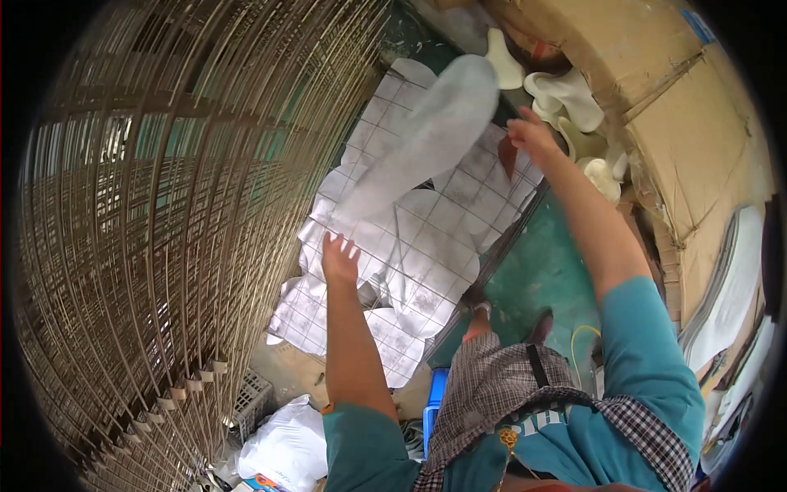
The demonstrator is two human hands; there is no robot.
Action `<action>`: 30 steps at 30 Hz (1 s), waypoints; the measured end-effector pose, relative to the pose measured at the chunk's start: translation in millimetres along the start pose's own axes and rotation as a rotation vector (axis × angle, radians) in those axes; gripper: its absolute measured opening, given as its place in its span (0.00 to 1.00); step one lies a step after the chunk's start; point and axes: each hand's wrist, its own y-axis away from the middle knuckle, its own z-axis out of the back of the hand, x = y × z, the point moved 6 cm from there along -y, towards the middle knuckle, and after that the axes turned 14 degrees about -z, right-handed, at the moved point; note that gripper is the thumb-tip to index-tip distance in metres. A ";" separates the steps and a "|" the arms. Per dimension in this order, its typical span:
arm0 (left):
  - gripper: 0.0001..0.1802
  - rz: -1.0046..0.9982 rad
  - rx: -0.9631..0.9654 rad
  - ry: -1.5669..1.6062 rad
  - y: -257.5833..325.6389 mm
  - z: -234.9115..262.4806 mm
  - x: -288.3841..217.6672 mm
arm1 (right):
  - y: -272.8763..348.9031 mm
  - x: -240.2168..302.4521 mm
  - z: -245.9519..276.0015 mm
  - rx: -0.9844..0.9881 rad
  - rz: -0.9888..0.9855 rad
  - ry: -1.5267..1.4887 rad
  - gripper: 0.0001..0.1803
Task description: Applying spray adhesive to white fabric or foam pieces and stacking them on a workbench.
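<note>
A blurred white insole-shaped piece [426, 148] hangs above a wire grid [484, 215], its narrow end near my left hand. My left hand [340, 258] is over the grid with fingers apart, just below that end; I see no grip on the piece. My right hand [534, 138] reaches over the grid's right edge, fingers stretched out and holding nothing visible. Several flat white pieces [434, 287] show through the grid, with grey smudges on them. A reddish-brown piece [508, 156] lies beneath my right hand.
Tall stacked wire racks [188, 205] fill the left side. Cream and white insole-shaped pieces [566, 98] lie by large cardboard boxes [680, 131] at right. More white sheets [725, 287] stand farther right. A white plastic bag [287, 447] and a blue container [435, 394] sit below the grid.
</note>
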 end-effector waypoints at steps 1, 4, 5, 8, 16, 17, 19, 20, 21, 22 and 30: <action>0.38 0.009 0.008 -0.004 5.1 -1.4 12.0 | 0.4 -8.6 9.3 -0.015 -0.004 0.119 0.30; 0.35 0.178 -0.005 -0.127 45.8 -2.9 66.0 | 35.9 -51.7 40.0 0.049 -0.088 0.126 0.26; 0.35 0.223 0.046 -0.138 62.2 -5.9 82.4 | 52.7 -62.6 56.6 0.026 -0.093 0.193 0.24; 0.31 0.312 0.091 -0.155 115.6 -45.4 127.5 | 147.2 -61.6 110.0 0.124 0.101 0.261 0.18; 0.15 0.140 0.572 -0.178 331.8 -239.5 132.6 | 435.4 27.8 299.0 -0.947 0.824 1.087 0.09; 0.14 0.130 0.700 -0.198 366.2 -267.1 144.9 | 444.2 23.1 329.8 -0.983 0.813 1.079 0.09; 0.11 0.119 0.931 -0.213 436.4 -322.6 171.6 | 437.7 5.5 394.7 -1.026 0.551 1.250 0.10; 0.11 0.138 1.059 -0.205 469.9 -341.7 187.2 | 434.1 -8.5 418.6 -1.011 0.514 1.267 0.12; 0.11 0.153 1.133 -0.218 496.3 -351.2 207.9 | 427.3 -20.6 437.7 -1.010 0.517 1.254 0.12; 0.11 0.137 1.177 -0.258 523.6 -359.8 218.6 | 420.6 -31.8 452.3 -0.978 0.498 1.227 0.12; 0.13 -0.330 1.180 -0.634 601.4 -378.0 262.6 | 410.5 -43.8 462.2 -0.777 0.633 1.246 0.09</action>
